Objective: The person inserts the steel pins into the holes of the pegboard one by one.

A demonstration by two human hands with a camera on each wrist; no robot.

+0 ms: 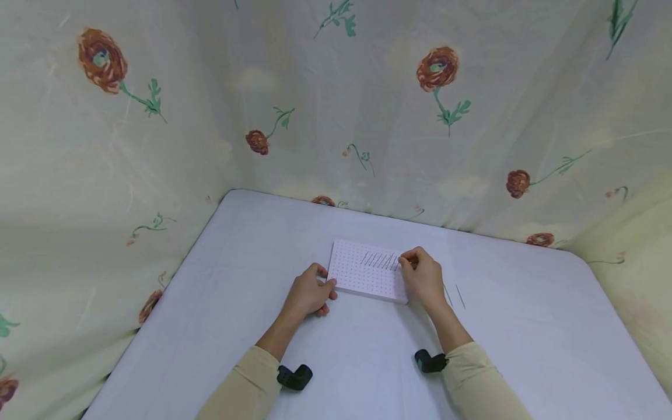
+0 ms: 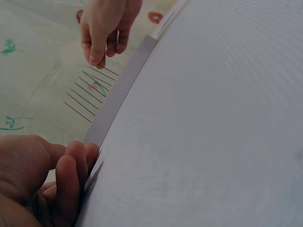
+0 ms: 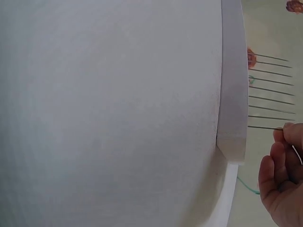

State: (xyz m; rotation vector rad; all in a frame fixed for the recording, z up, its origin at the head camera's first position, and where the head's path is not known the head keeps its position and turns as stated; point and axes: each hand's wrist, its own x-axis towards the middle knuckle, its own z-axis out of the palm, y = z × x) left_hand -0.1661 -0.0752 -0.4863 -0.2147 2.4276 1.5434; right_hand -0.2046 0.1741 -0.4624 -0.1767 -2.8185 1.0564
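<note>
A white board dotted with small holes [image 1: 362,277] lies flat on the table. Several thin dark pins [image 1: 379,260] stand upright in it in a row toward its far right part. My right hand [image 1: 423,276] pinches the top of the pin at the right end of that row [image 3: 265,127] between thumb and index finger; its lower end meets the board. At the board's left near corner, my left hand [image 1: 310,291] grips the edge with thumb and fingers. The left wrist view shows the left hand [image 2: 47,175] against the board's side [image 2: 118,94], fingers bent.
Two loose pins [image 1: 460,296] lie on the white tabletop [image 1: 525,326] right of my right hand. A flowered curtain [image 1: 367,105] hangs behind and beside the table. Both wrists carry a small black camera [image 1: 295,377].
</note>
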